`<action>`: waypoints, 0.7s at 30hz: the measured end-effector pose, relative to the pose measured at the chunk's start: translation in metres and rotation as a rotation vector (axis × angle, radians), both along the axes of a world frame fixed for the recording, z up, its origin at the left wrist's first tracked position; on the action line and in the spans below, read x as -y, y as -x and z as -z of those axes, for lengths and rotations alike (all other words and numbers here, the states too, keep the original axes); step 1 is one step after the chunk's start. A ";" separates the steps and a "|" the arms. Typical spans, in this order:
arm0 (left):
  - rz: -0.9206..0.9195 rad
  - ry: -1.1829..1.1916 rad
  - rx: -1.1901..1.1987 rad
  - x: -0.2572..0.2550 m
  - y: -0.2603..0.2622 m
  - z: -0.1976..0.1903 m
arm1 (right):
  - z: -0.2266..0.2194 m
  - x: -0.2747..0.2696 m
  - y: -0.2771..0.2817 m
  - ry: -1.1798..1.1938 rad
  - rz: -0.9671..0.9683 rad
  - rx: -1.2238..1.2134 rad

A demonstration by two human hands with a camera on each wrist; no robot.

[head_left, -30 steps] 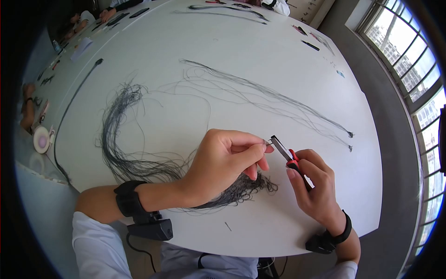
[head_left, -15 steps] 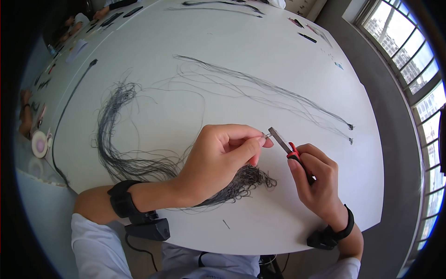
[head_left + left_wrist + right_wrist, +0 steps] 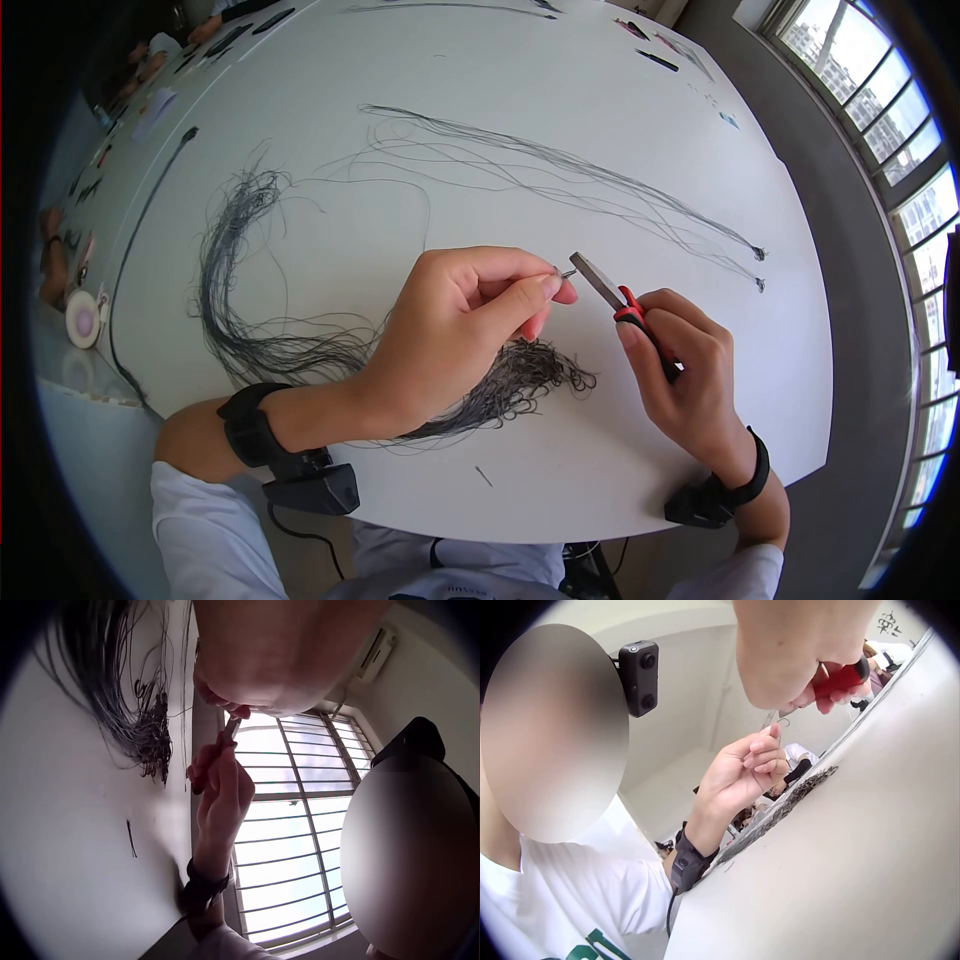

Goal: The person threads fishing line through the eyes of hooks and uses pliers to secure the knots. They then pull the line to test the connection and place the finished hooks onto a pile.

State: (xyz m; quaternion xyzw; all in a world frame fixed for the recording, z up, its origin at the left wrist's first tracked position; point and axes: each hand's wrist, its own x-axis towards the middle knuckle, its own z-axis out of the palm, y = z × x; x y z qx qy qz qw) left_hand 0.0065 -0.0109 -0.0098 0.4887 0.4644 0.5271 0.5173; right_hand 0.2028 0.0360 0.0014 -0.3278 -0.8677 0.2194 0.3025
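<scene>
My left hand [image 3: 460, 320] pinches a thin dark wire [image 3: 568, 273] between thumb and forefinger, its short end jutting out past the fingertips. In the right wrist view that wire end [image 3: 784, 721] shows a small hooked bend. My right hand [image 3: 688, 365] grips pliers [image 3: 600, 282] with red and black handles. Their metal nose points up and left, its tip right at the wire end. Under my left hand and forearm lies a thick bundle of dark wires [image 3: 225, 270], with many curled ends [image 3: 540, 370] massed just below the hand.
A looser bundle of wires [image 3: 560, 160] stretches across the white table [image 3: 650, 110] beyond my hands. One short wire piece [image 3: 484, 476] lies near the front edge. At the left are a long dark strand [image 3: 150, 220] and a white roll [image 3: 84, 318]. Dark tools [image 3: 657, 60] lie at the far right.
Both hands have shifted up and left in the head view, which has itself moved a little. The pliers stay by the wire end, and a small loop has come to show there.
</scene>
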 end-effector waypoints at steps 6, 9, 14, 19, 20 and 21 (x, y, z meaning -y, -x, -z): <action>0.063 0.075 0.051 0.001 0.003 -0.008 | 0.011 -0.009 -0.006 -0.081 -0.005 0.116; 0.109 0.071 0.073 0.001 0.002 -0.008 | 0.012 -0.005 -0.010 -0.138 0.004 0.256; 0.222 0.098 0.111 0.003 0.002 -0.009 | 0.001 -0.002 -0.003 -0.215 0.066 0.097; 0.407 0.167 0.165 0.004 0.001 -0.010 | -0.003 -0.002 -0.002 0.025 -0.208 -0.132; 0.408 0.166 0.165 0.004 0.000 -0.009 | -0.002 -0.002 -0.003 0.013 -0.231 -0.145; 0.351 0.144 0.191 0.005 -0.002 -0.007 | -0.001 -0.003 -0.004 0.001 -0.256 -0.157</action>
